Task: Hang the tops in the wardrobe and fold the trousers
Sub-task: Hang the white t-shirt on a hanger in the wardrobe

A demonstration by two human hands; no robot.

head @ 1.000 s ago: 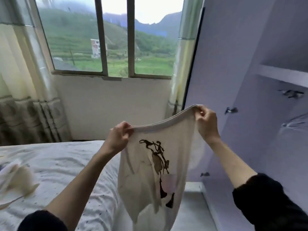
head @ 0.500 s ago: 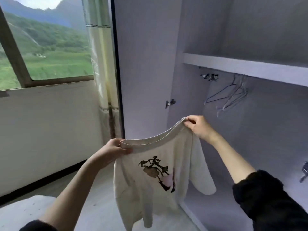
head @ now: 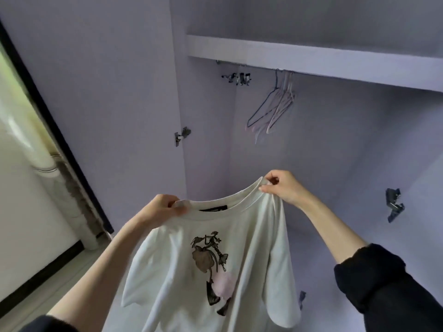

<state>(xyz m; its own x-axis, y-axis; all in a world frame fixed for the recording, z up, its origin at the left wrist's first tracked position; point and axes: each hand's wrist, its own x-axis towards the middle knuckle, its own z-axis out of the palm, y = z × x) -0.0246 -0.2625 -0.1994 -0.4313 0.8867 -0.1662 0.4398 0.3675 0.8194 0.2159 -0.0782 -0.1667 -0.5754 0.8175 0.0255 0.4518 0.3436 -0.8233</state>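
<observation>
A white T-shirt point(head: 242, 243) with a dark flower print hangs spread in front of me, its print and black neck label facing me. My left hand point(head: 160, 210) pinches the collar at the shirt's left shoulder. My right hand point(head: 281, 186) pinches the collar at the right shoulder, a little higher. Beyond the shirt, several empty wire hangers point(head: 275, 106) hang from the rail under the shelf point(head: 311, 61) of the open lilac wardrobe. No trousers are in view.
The open wardrobe door point(head: 107, 92) stands at the left with a hinge point(head: 181, 136) on its edge. Another hinge point(head: 394, 204) sits on the right wall. A curtain point(head: 72, 192) and pale wall lie at the far left, with floor below.
My view has swung right from the window and bed to face the wardrobe interior. Both hands carried the T-shirt along and hold it closer to the hangers.
</observation>
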